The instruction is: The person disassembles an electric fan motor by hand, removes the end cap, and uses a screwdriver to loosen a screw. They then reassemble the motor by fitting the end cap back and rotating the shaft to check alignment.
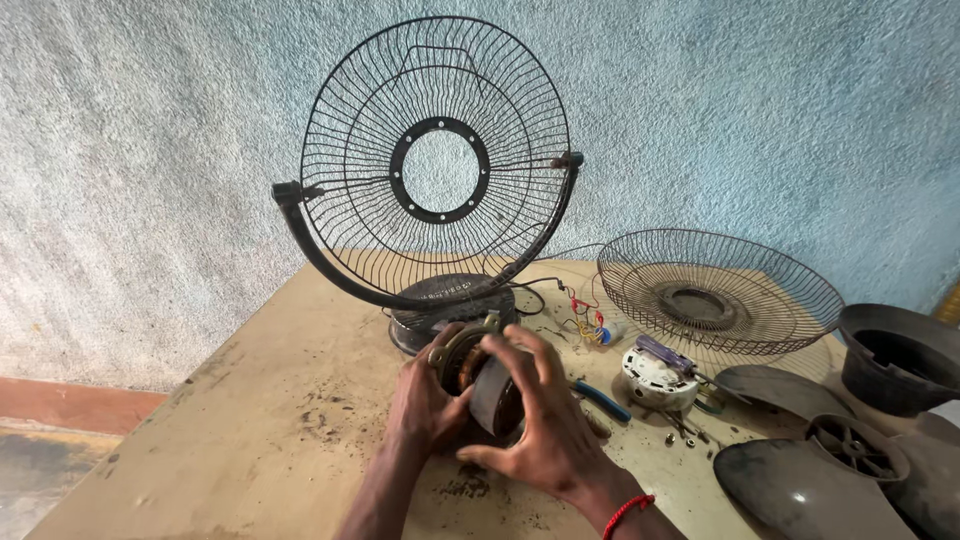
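Gripping the fan motor between your left hand and right hand just above the table, you risked dropping it if the greasy casing slipped. Pliers, loose screws, white motor cover and fan blade crowded your right; the upright grille on its stand stood just behind

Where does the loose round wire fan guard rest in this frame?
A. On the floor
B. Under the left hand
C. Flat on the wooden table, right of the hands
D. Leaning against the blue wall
C: the loose round wire fan guard lies flat on the wooden table, right of both hands gripping the fan motor.
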